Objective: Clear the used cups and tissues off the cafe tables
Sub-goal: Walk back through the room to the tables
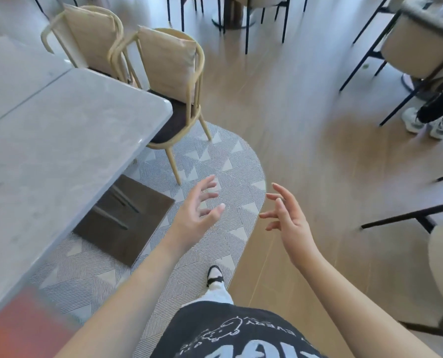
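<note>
while both arms reach forward over the patterned rug (215,151), the grey table (60,140) lies well off to the left hand's (198,215) side, no cup or tissue visible on it. the left hand and right hand (286,218) hover with fingers spread and loosely bent, palms facing each other, holding nothing.

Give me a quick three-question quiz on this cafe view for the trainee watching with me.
1. True or false: the left hand holds a cup.
2. What stands pushed in at the far side of the grey table: A) two wooden chairs, B) a trolley, C) a bin?
3. Fill in: the patterned rug lies under the table and ends on the ______ floor.

Key: 1 false, both it and the right hand are empty with fingers spread; 2 A; 3 wooden.
</note>
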{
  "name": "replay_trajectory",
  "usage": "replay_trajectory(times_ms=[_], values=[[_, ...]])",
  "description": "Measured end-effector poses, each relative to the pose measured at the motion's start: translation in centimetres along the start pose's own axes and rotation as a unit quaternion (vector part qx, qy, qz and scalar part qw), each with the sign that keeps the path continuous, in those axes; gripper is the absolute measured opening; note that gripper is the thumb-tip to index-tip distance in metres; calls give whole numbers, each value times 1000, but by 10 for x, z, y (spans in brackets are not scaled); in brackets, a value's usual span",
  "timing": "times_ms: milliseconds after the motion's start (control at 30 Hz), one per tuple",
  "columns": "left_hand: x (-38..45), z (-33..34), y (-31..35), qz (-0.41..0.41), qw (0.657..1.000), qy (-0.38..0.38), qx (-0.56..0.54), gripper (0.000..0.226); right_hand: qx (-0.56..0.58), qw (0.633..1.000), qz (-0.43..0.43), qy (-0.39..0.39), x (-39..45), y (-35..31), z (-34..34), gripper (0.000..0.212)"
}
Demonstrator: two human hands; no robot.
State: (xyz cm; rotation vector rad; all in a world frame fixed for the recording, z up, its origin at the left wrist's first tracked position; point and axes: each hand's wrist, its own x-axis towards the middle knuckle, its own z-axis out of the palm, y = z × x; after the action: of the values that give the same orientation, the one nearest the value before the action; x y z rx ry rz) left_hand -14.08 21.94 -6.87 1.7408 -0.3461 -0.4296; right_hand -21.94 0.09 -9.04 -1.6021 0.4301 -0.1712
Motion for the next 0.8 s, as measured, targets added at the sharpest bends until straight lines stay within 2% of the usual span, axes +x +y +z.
replay_trajectory(times_ms=[333,533,800], values=[[166,-59,20,33,999,-11,14,66,8,999,-29,16,153,-49,29,34],[256,-61,23,29,1000,-6,8,58,9,999,-19,27,245,-54,16,31],[401,-44,44,10,1000,17,4,61,16,1000,-1,-14,393,-65,-5,31]])
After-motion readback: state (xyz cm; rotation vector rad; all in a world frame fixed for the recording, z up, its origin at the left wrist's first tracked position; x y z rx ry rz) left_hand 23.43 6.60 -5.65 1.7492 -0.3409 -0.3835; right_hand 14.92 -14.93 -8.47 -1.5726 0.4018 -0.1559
